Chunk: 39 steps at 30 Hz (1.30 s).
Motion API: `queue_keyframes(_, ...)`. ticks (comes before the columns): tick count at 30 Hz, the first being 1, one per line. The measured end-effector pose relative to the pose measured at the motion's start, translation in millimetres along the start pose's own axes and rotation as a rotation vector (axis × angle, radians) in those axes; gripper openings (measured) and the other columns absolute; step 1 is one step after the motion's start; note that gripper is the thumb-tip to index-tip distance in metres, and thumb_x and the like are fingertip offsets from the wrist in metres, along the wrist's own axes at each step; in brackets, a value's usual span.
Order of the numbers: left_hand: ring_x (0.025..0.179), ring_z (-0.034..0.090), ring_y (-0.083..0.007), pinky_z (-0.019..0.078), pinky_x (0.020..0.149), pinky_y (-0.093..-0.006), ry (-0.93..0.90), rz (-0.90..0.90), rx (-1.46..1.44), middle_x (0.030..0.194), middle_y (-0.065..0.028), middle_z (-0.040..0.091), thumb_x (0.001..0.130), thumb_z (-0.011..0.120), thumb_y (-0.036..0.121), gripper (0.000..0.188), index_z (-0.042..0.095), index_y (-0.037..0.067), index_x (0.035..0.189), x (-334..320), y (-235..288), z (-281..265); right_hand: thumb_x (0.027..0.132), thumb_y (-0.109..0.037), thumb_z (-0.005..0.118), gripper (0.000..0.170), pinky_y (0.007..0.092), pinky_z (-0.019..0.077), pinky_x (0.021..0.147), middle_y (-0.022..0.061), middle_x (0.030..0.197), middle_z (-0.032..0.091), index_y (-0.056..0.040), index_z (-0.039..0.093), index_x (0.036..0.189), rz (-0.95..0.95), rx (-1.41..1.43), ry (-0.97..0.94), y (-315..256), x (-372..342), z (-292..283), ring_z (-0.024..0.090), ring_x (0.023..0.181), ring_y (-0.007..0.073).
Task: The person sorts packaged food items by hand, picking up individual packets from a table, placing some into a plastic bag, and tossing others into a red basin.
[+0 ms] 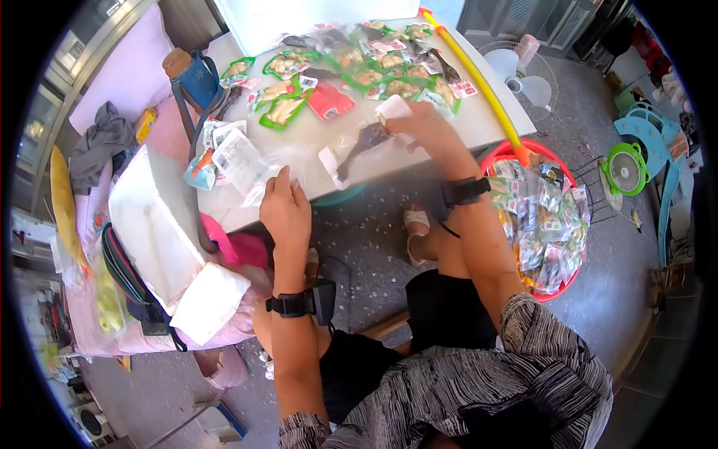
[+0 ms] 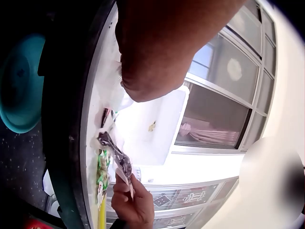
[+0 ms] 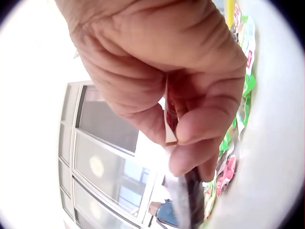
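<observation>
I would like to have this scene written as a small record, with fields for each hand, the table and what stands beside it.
right hand: holds a clear packet with dark contents
left hand: at the table's near edge, next to clear plastic; whether it grips this is unclear
white table: green-edged packets, a red packet, a yellow stick along the right side
right of table: red basin full of packets

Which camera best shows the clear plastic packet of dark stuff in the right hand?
Left wrist view: the clear plastic packet shows nearly whole above the right hand. The head view blurs it; right wrist shows only part.
</observation>
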<state>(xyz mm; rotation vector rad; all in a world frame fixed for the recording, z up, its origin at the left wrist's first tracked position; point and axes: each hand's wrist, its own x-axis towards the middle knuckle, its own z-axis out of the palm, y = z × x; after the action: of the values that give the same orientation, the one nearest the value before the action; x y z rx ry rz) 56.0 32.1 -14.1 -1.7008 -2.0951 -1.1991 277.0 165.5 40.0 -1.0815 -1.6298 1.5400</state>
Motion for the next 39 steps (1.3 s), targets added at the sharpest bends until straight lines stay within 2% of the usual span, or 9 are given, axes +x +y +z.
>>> queue_keyframes(7, 0.06, 0.057, -0.0329, 0.0437, 0.053, -0.0405, -0.021, 0.025, 0.067, 0.071, -0.0156, 0.059, 0.08, 0.053, 0.015, 0.021, 0.059, 0.001, 0.095, 2.9, 22.5, 10.7, 0.07, -0.018, 0.061, 0.023, 0.0199, 0.0387, 0.042, 0.0024, 0.072, 0.06, -0.0026, 0.06, 0.088, 0.033, -0.04, -0.056, 2.7, -17.8, -3.1, 0.054, 0.054, 0.0089)
queue_keyframes(16, 0.05, 0.056, -0.0305, 0.0427, 0.045, -0.0386, -0.098, 0.066, 0.191, 0.064, -0.0144, 0.059, 0.083, 0.052, 0.02, 0.029, 0.055, 0.001, 0.104, 6.7, 47.9, 22.4, 0.074, -0.01, 0.057, 0.02, 0.0224, 0.0407, 0.044, 0.0047, 0.071, 0.06, -0.0006, 0.057, 0.091, -0.048, 0.238, 0.039, 15.7, -16.4, 10.5, 0.054, 0.056, 0.0098)
queue_keyframes(19, 0.049, 0.056, -0.0297, 0.0421, 0.044, -0.0389, -0.137, 0.073, 0.215, 0.061, -0.0133, 0.058, 0.083, 0.052, 0.02, 0.03, 0.054, 0.001, 0.107, 11.4, 45.8, 19.2, 0.076, -0.01, 0.056, 0.019, 0.0233, 0.0413, 0.044, 0.0049, 0.07, 0.059, 0.0005, 0.055, 0.092, -0.215, 0.197, -0.038, 11.8, -18.8, 11.7, 0.054, 0.056, 0.0102)
queue_keyframes(22, 0.049, 0.056, -0.0293, 0.0421, 0.044, -0.0393, -0.193, 0.114, 0.22, 0.059, -0.0131, 0.057, 0.082, 0.052, 0.019, 0.031, 0.054, 0.001, 0.108, 14.1, 45.3, 15.5, 0.079, -0.01, 0.053, 0.018, 0.0237, 0.0427, 0.045, 0.005, 0.069, 0.058, 0.0013, 0.054, 0.093, -0.28, 0.242, 0.018, 25.5, -16.5, 20.9, 0.054, 0.057, 0.0107)
queue_keyframes(25, 0.049, 0.056, -0.0296, 0.0422, 0.045, -0.0397, -0.21, 0.154, 0.224, 0.058, -0.013, 0.057, 0.081, 0.053, 0.018, 0.032, 0.053, 0.001, 0.108, 11.8, 46.5, 18.3, 0.08, -0.008, 0.051, 0.018, 0.0252, 0.047, 0.05, 0.0059, 0.072, 0.057, 0.002, 0.053, 0.094, -0.18, 0.239, 0.251, 34.7, -18.3, 41.0, 0.057, 0.061, 0.0126)
queue_keyframes(28, 0.05, 0.056, -0.0304, 0.0427, 0.046, -0.0408, -0.196, 0.157, 0.164, 0.058, -0.0131, 0.057, 0.08, 0.053, 0.017, 0.033, 0.053, 0.001, 0.109, 9.4, 47.2, 24.4, 0.081, -0.008, 0.05, 0.017, 0.0276, 0.0506, 0.056, 0.0068, 0.077, 0.058, 0.0019, 0.052, 0.095, -0.041, 0.693, 0.283, 45.7, -17.3, 63.7, 0.059, 0.066, 0.0152)
queue_keyframes(33, 0.055, 0.057, -0.0324, 0.0439, 0.052, -0.0421, -0.259, 0.08, 0.123, 0.062, -0.0164, 0.058, 0.082, 0.051, 0.016, 0.031, 0.054, 0.003, 0.11, 17.4, 40.2, 16.9, 0.08, -0.012, 0.056, 0.02, 0.024, 0.0489, 0.049, 0.0089, 0.079, 0.061, 0.0013, 0.058, 0.095, 0.177, 0.406, -0.213, 40.9, -21.8, 65.8, 0.06, 0.062, 0.015)
queue_keyframes(36, 0.061, 0.057, -0.0339, 0.0439, 0.056, -0.0415, -0.302, 0.123, -0.075, 0.065, -0.0187, 0.058, 0.081, 0.05, 0.013, 0.03, 0.054, 0.005, 0.11, 16.3, 34.3, 12.6, 0.079, -0.014, 0.058, 0.017, 0.02, 0.0435, 0.042, 0.0064, 0.071, 0.061, 0.0005, 0.06, 0.088, 0.186, 0.224, -0.263, 38.5, -14.1, 53.9, 0.058, 0.056, 0.0114)
queue_keyframes(39, 0.065, 0.057, -0.0356, 0.0434, 0.057, -0.0415, -0.525, 0.037, -0.429, 0.068, -0.02, 0.058, 0.079, 0.05, 0.008, 0.032, 0.054, 0.005, 0.11, 10.9, 45.8, 10.4, 0.079, -0.016, 0.058, 0.017, 0.0188, 0.0376, 0.036, 0.0057, 0.067, 0.061, 0.0004, 0.061, 0.084, 0.065, 0.378, -0.115, 50.1, -6.7, 64.7, 0.052, 0.047, 0.0085)
